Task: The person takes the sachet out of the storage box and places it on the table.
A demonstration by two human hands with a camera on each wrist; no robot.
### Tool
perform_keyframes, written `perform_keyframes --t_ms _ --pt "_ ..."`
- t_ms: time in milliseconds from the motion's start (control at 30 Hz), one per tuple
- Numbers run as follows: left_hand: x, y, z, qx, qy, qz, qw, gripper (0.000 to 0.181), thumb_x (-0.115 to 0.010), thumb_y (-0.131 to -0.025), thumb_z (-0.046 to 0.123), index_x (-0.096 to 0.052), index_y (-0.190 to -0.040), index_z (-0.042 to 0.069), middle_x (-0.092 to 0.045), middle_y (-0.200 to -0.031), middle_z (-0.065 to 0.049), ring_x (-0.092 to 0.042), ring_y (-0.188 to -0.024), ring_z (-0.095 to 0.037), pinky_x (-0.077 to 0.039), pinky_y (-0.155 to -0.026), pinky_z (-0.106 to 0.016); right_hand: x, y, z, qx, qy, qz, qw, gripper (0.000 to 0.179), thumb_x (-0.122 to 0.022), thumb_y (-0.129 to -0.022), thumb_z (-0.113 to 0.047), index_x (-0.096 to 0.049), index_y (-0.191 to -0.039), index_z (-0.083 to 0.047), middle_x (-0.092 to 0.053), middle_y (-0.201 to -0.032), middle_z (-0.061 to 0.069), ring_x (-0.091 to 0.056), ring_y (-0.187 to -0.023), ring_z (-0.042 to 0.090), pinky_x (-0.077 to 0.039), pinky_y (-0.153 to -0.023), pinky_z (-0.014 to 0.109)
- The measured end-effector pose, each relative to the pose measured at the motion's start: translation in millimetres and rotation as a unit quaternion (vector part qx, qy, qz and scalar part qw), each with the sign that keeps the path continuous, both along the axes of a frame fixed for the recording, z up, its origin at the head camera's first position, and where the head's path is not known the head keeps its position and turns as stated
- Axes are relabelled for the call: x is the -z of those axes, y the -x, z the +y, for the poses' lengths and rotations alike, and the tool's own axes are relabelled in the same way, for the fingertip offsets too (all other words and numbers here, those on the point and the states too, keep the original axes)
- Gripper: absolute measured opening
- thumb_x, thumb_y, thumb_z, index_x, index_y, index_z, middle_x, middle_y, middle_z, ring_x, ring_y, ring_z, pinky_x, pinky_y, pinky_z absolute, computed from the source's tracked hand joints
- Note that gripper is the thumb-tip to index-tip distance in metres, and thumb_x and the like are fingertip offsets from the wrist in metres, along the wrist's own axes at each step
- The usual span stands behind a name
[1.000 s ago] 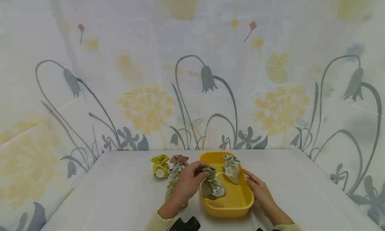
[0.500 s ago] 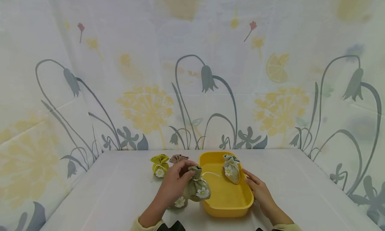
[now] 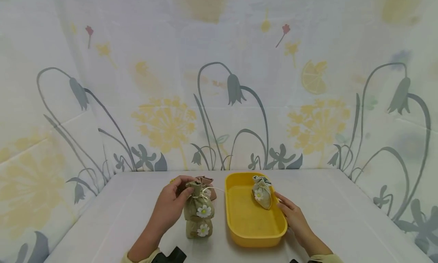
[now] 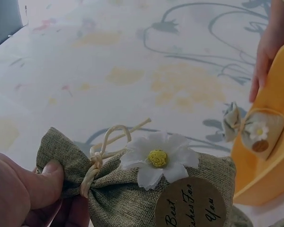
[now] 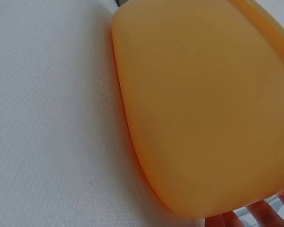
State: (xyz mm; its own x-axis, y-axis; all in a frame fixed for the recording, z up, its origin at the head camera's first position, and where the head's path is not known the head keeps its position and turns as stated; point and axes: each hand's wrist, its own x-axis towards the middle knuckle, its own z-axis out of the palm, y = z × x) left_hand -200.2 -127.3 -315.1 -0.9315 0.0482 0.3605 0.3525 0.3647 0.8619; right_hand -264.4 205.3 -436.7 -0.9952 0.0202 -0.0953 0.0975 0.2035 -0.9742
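Note:
In the head view my left hand point(image 3: 172, 204) pinches the gathered neck of an olive-green drawstring pouch point(image 3: 195, 208) with a white fabric daisy. The left wrist view shows its cord and a round brown "Best Wishes For You" tag point(image 4: 191, 205). Just below it in view stands another olive pouch point(image 3: 195, 232), partly hidden. My right hand point(image 3: 297, 219) rests its fingers against the right side of a yellow plastic tub point(image 3: 256, 241). A pale grey-green pouch point(image 3: 262, 194) leans inside the tub, against its far right wall.
A dusty-pink pouch point(image 3: 211, 192) stands behind the held one. Only a sliver of a yellow-green pouch point(image 3: 172, 180) shows past my left hand. A white cloth covers the table point(image 3: 119, 217), and a flower-printed backdrop point(image 3: 219, 103) rises behind.
My left hand has carried the olive pouch leftward, from above the tub to the group of pouches on the table. The right hand and the tub have stayed nearly in place.

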Motion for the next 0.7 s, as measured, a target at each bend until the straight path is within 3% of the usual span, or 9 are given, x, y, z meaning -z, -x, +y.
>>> perform_keyframes --t_ms 367,700 --pt "-6.4 0.1 -29.7 -0.059 0.038 0.001 0.9975 0.021 -0.050 -0.097 0.008 -0.055 -0.117 0.005 -0.057 -0.109 -0.011 -0.055 -0.100 -0.023 -0.047 -0.082 -0.037 -2.0 0.9 -1.3 0.004 0.002 0.001 1.0000 0.054 -0.048 -0.097 -0.031 -0.035 -0.144 -0.007 -0.024 -0.145 0.028 -0.035 -0.127 0.041 -0.043 -0.093 0.043" --pt "-0.8 23.4 -60.5 -0.088 0.072 -0.007 0.9935 0.022 -0.046 -0.099 0.009 -0.053 -0.119 0.004 -0.056 -0.111 -0.017 -0.054 -0.103 -0.028 -0.045 -0.085 -0.043 -1.1 0.6 -1.4 0.009 0.003 -0.001 1.0000 0.051 -0.046 -0.098 -0.027 -0.035 -0.144 -0.007 -0.025 -0.146 0.026 -0.035 -0.127 0.040 -0.042 -0.095 0.045"
